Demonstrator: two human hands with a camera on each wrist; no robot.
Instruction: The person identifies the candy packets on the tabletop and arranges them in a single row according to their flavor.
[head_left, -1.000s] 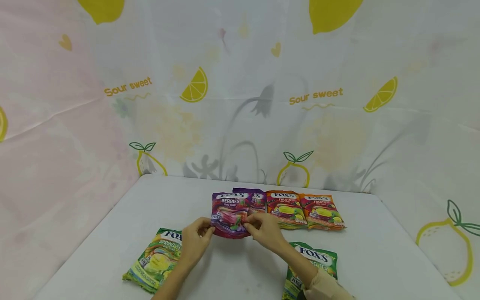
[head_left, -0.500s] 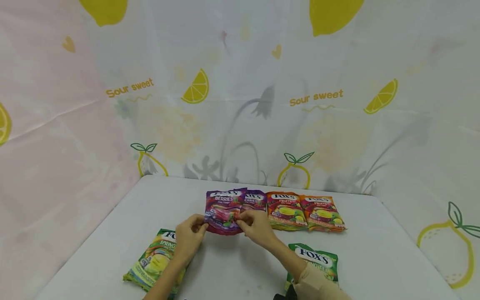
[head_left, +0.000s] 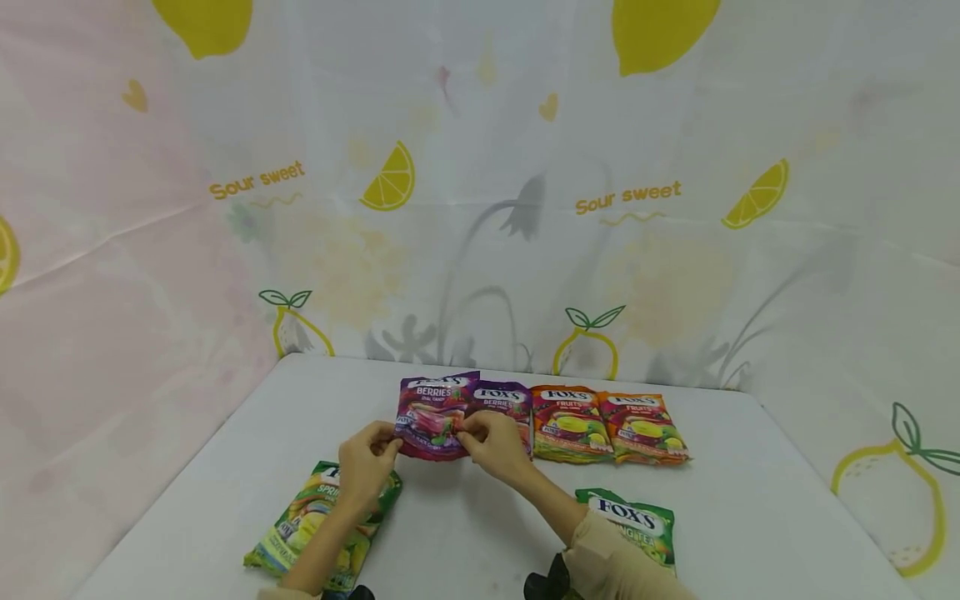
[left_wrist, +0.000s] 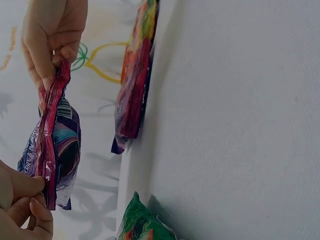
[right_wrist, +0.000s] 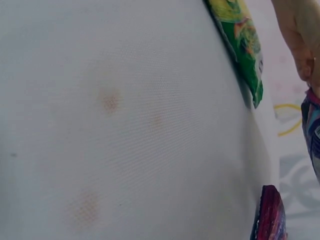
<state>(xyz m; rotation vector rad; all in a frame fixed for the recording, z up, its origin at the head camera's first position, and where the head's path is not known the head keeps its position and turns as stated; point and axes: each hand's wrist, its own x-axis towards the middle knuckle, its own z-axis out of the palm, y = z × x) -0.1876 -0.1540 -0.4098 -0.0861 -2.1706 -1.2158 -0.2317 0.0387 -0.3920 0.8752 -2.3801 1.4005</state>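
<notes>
A purple Fox's Berries candy bag is held up off the table by its lower corners. My left hand pinches its left corner, and my right hand pinches the right one. Seen from the left wrist, the red bottom seal of this bag stretches between both hands, with a gap between it and the tabletop. A second Berries bag lies just right of it, partly covered by the held bag and my right hand. Below my left forearm lies a green Spring Tea candy bag.
Two orange Fruits candy bags lie side by side, right of the second Berries bag. Another green Fox's bag is partly hidden by my right sleeve. The white table meets a lemon-print cloth backdrop.
Both hands have carried the held Berries bag leftward and slightly toward the back. More of the second Berries bag now shows. The other bags stay where they were.
</notes>
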